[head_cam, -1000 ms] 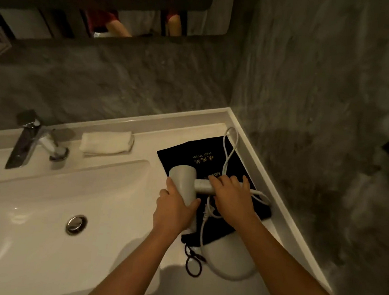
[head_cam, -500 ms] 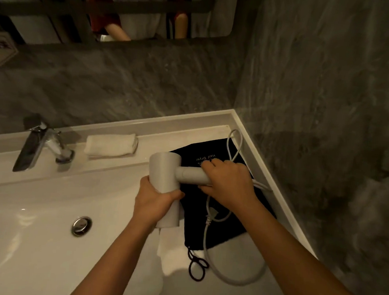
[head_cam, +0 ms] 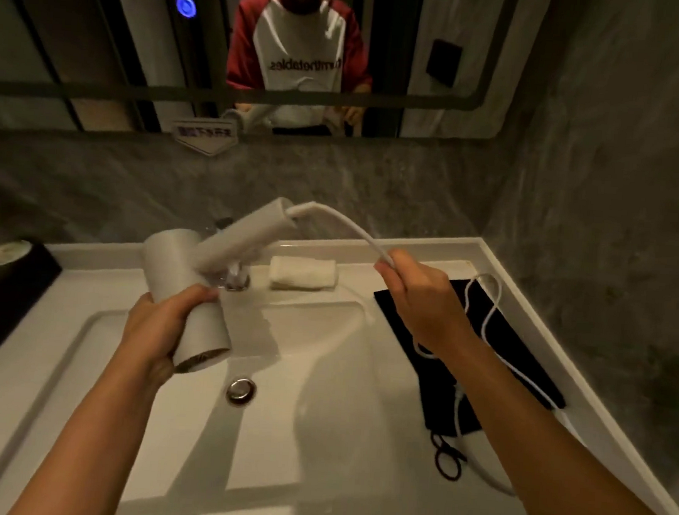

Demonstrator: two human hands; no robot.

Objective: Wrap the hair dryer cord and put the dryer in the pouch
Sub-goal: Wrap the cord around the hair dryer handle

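White hair dryer gripped in left hand; right hand apparently pinches its cord.

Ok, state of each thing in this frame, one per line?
hair dryer: lifted over the sink, held by left hand
cord: unwrapped, pinched in right hand, trailing over pouch
pouch: flat on the counter, dryer not in it
towel: rolled, behind basin
sink: looks dry, tap hidden
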